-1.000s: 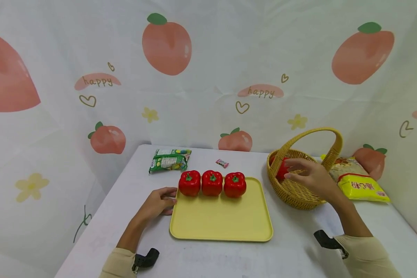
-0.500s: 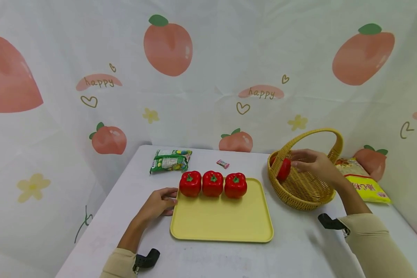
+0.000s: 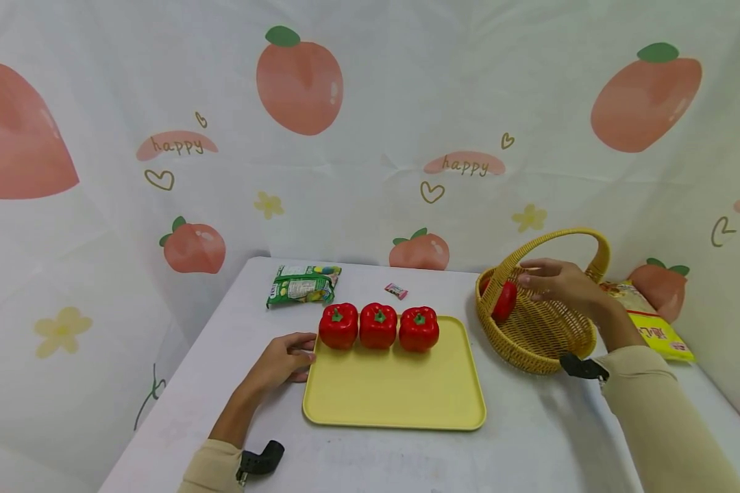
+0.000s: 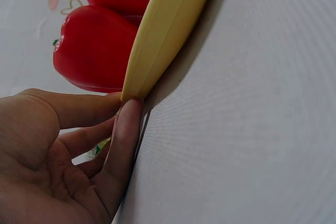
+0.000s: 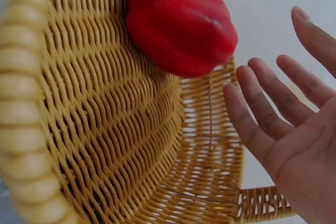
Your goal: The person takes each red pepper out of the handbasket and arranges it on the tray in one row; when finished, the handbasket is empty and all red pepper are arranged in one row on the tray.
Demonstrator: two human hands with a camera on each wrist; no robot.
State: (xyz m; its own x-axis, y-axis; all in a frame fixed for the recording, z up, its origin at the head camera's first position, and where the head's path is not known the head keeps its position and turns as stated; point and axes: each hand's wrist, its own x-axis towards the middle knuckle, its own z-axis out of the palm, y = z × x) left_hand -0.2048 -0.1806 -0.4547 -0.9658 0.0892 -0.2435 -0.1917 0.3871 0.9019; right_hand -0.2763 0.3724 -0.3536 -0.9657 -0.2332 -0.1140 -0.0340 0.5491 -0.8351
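Three red bell peppers (image 3: 378, 326) stand in a row along the far edge of a yellow tray (image 3: 395, 390). At the tray's left side, my left hand (image 3: 277, 361) pinches the rim between thumb and finger, as the left wrist view (image 4: 68, 150) shows from close up. Over the wicker basket (image 3: 530, 352) on the right is my right hand (image 3: 564, 284), its fingers spread and holding nothing. Another red bell pepper (image 5: 181, 24) lies inside against the basket wall, a small gap away from the fingertips. The basket's handle partly covers this pepper in the head view.
A green snack bag (image 3: 303, 284) lies at the back left of the white table. Behind the tray is a small pink wrapped candy (image 3: 397, 291). A yellow food packet (image 3: 660, 335) sits right of the basket, partly hidden by my right arm.
My right hand reached over the pepper in the basket, then drew slightly back to the right of it. The pepper now leans visibly inside. My left hand and the tray stayed put.
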